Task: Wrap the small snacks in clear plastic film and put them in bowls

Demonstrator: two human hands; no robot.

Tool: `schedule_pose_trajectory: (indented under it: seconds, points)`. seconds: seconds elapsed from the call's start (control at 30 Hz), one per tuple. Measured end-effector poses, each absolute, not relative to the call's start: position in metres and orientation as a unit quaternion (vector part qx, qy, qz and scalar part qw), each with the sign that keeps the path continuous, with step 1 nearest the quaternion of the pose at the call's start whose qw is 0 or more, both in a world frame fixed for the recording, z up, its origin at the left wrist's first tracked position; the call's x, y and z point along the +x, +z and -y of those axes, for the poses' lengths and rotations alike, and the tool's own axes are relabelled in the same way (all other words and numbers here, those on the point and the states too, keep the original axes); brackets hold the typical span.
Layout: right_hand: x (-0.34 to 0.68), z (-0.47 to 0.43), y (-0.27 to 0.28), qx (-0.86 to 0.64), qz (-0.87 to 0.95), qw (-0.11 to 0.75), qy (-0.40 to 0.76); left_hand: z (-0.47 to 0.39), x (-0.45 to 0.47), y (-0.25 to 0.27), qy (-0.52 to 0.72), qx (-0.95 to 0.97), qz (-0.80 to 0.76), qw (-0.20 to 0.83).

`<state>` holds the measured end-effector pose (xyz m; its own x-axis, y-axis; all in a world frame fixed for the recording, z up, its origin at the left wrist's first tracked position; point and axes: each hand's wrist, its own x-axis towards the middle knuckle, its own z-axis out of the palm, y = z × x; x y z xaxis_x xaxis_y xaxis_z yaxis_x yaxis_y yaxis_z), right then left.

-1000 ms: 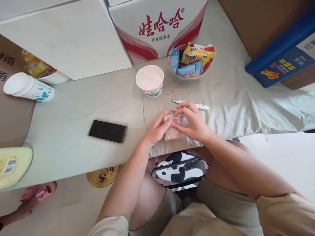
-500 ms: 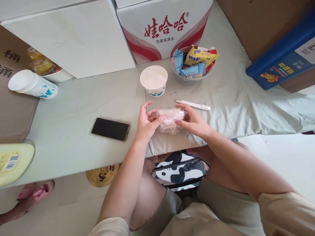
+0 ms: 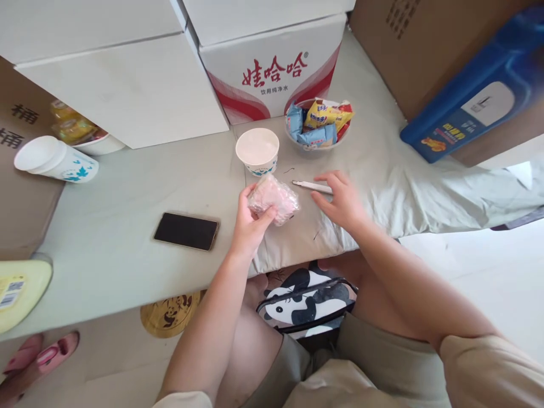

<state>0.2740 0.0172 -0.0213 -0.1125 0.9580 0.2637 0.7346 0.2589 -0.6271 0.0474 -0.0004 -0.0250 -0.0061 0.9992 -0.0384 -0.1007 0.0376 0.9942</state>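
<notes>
A pinkish bundle in clear plastic wrap [image 3: 276, 195] is gripped by my left hand [image 3: 250, 224], tilted up just in front of the white paper bowl [image 3: 257, 148]. What lies inside the wrap is hard to make out. My right hand [image 3: 342, 198] is off the bundle, fingers apart, hovering over or just touching the far end of a slim white utility knife [image 3: 312, 186] on the cloth. That end of the knife is partly hidden by the fingers.
A clear bowl of snack packets [image 3: 321, 124] stands before the printed carton [image 3: 274, 79]. A phone [image 3: 187, 231] lies to the left, with paper cups [image 3: 57, 160] beyond it. A blue jug [image 3: 463, 107] leans at right; a pale yellow bottle [image 3: 21, 292] sits at far left.
My right hand has let go of the wrapped bundle and moved right to the knife. The bundle is now turned and raised in my left hand alone. The camera view has shifted slightly.
</notes>
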Motion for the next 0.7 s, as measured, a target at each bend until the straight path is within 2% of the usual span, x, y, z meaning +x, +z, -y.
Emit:
schedule_pose_trajectory:
  seconds: [0.07, 0.13, 0.2, 0.27, 0.33, 0.4, 0.53, 0.7]
  points:
    - [0.288, -0.022, -0.025, -0.633, 0.723, 0.254, 0.107, -0.002, 0.040, -0.028, 0.523, 0.466, -0.502, 0.507]
    - [0.294, -0.021, -0.026, -0.652, 0.721, 0.214, 0.101, -0.005, 0.036, -0.032, 0.522, 0.454, -0.516, 0.505]
    - [0.294, -0.014, -0.021, -0.665, 0.698, 0.230, 0.138, -0.007, 0.036, -0.035, 0.524, 0.447, -0.513, 0.512]
    - [0.286, -0.002, -0.013, -0.651, 0.667, 0.277, 0.231, -0.008, 0.039, -0.036, 0.523, 0.454, -0.510, 0.510]
    - [0.274, 0.008, -0.004, -0.593, 0.661, 0.310, 0.340, -0.009, 0.046, -0.037, 0.512, 0.469, -0.511, 0.506]
    - [0.261, 0.013, 0.001, -0.532, 0.680, 0.313, 0.395, -0.008, 0.054, -0.039, 0.504, 0.488, -0.505, 0.503]
    - [0.247, 0.006, 0.002, -0.529, 0.720, 0.262, 0.365, -0.011, 0.060, -0.037, 0.546, 0.475, -0.482, 0.494]
    - [0.261, -0.005, 0.004, -0.582, 0.697, 0.193, 0.372, -0.024, 0.042, -0.025, 0.641, 0.331, -0.459, 0.518]
